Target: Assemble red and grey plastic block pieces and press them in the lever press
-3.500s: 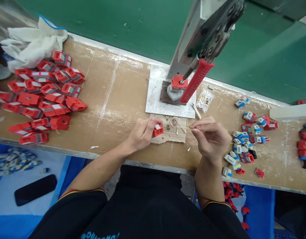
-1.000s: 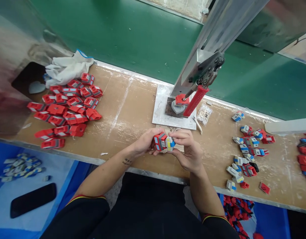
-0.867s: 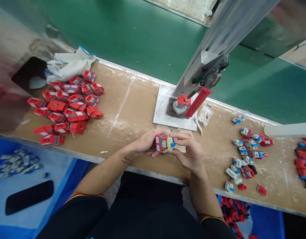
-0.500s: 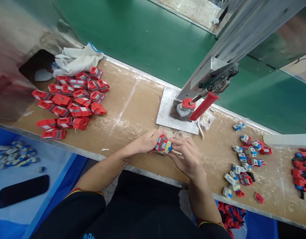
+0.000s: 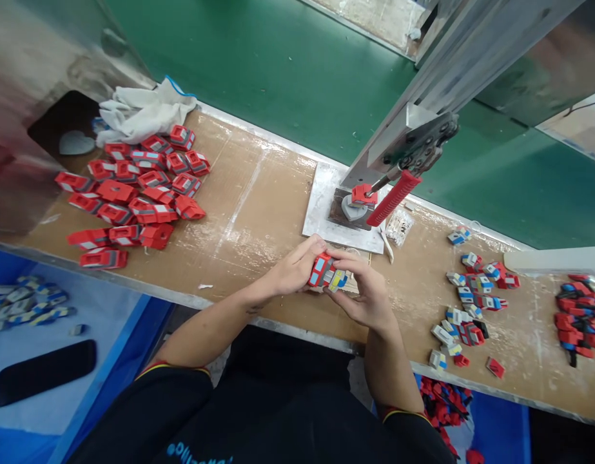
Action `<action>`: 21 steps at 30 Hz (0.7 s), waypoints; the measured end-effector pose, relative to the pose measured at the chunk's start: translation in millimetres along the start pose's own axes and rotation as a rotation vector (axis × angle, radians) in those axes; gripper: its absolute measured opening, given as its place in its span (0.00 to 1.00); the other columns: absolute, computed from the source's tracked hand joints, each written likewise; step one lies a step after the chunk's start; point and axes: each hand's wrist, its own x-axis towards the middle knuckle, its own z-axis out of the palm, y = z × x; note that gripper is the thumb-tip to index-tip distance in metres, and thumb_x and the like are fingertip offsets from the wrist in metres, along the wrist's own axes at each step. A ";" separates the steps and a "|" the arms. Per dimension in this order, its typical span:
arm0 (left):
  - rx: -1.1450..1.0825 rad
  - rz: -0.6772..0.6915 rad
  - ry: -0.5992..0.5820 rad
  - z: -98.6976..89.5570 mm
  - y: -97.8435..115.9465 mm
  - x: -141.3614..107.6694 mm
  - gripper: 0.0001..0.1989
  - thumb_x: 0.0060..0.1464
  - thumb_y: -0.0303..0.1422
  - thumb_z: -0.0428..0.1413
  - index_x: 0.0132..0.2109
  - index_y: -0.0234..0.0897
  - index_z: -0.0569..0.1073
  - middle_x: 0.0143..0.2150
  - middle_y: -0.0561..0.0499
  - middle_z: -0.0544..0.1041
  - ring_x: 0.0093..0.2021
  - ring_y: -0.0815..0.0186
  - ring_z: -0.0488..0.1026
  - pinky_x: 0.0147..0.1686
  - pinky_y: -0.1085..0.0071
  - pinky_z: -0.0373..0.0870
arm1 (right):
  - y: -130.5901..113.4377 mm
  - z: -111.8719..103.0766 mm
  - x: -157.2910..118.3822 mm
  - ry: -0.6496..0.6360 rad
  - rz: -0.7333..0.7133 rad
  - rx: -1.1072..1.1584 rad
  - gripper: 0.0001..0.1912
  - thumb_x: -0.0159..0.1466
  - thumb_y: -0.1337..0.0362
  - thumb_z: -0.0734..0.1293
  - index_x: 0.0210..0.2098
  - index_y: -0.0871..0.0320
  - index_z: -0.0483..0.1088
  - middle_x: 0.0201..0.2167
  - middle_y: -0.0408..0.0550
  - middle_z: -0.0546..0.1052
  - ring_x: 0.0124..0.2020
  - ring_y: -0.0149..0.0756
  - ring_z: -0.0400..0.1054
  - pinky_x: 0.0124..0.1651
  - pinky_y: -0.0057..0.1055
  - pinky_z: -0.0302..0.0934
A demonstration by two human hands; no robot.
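Observation:
Between my two hands is a small toy vehicle, made of a red block [image 5: 320,270] with grey and light-blue patches and a white, blue and yellow piece [image 5: 338,280] at its right end. My left hand [image 5: 297,267] is closed on the red block from the left. My right hand [image 5: 367,290] has its fingers bent round the toy's right side, at the white, blue and yellow piece. Just beyond my hands stands a clamp with a red handle [image 5: 394,198]; its rod tip meets a red block [image 5: 363,194] on a grey heart-shaped piece [image 5: 354,209].
Red blocks [image 5: 116,191] are heaped on the bench's left, beside a white glove [image 5: 142,113]. White-blue pieces [image 5: 445,335] and red-black parts [image 5: 577,319] lie at right. Pliers [image 5: 387,243] lie beside the metal plate [image 5: 319,205]. A black phone [image 5: 46,372] is at lower left.
Both hands have shifted a little to the right with the toy. My right fingers have moved over its upper side. The camera view has shifted slightly.

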 end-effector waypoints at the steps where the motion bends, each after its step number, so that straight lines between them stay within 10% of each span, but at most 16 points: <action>1: -0.042 0.009 0.004 1.3 -1.0 -0.4 0.28 0.64 0.63 0.49 0.37 0.42 0.61 0.20 0.61 0.62 0.15 0.72 0.58 0.14 0.75 0.52 | 1.3 2.1 -0.6 0.027 0.006 0.012 0.24 0.66 0.68 0.73 0.60 0.48 0.69 0.60 0.57 0.80 0.61 0.47 0.78 0.59 0.48 0.77; 6: -0.009 0.339 0.048 8.3 -7.2 -2.5 0.32 0.54 0.66 0.60 0.42 0.41 0.64 0.26 0.59 0.70 0.19 0.73 0.62 0.20 0.75 0.61 | 10.6 20.6 -5.0 0.317 0.037 -0.018 0.24 0.64 0.61 0.77 0.56 0.45 0.68 0.57 0.55 0.79 0.57 0.48 0.78 0.56 0.51 0.78; 10: 0.314 0.534 0.159 10.3 -7.9 -1.5 0.31 0.47 0.49 0.74 0.51 0.39 0.73 0.42 0.48 0.80 0.32 0.67 0.74 0.31 0.72 0.71 | 16.0 29.1 -5.3 0.514 -0.021 -0.172 0.31 0.61 0.56 0.79 0.59 0.43 0.64 0.50 0.52 0.77 0.51 0.47 0.77 0.51 0.47 0.80; 17: 0.400 0.731 0.170 0.7 -7.3 0.0 0.24 0.51 0.48 0.72 0.49 0.39 0.80 0.48 0.42 0.84 0.49 0.54 0.81 0.53 0.58 0.78 | 7.1 0.9 -3.7 0.180 0.024 0.017 0.33 0.68 0.47 0.68 0.69 0.46 0.62 0.59 0.56 0.72 0.58 0.50 0.71 0.53 0.48 0.76; 21: 0.497 0.634 0.110 6.4 -11.1 -3.6 0.20 0.46 0.46 0.75 0.40 0.40 0.82 0.40 0.43 0.84 0.42 0.54 0.81 0.49 0.59 0.78 | -6.1 11.3 1.3 0.444 0.098 0.099 0.25 0.73 0.41 0.57 0.46 0.48 0.78 0.38 0.51 0.78 0.39 0.46 0.73 0.40 0.47 0.71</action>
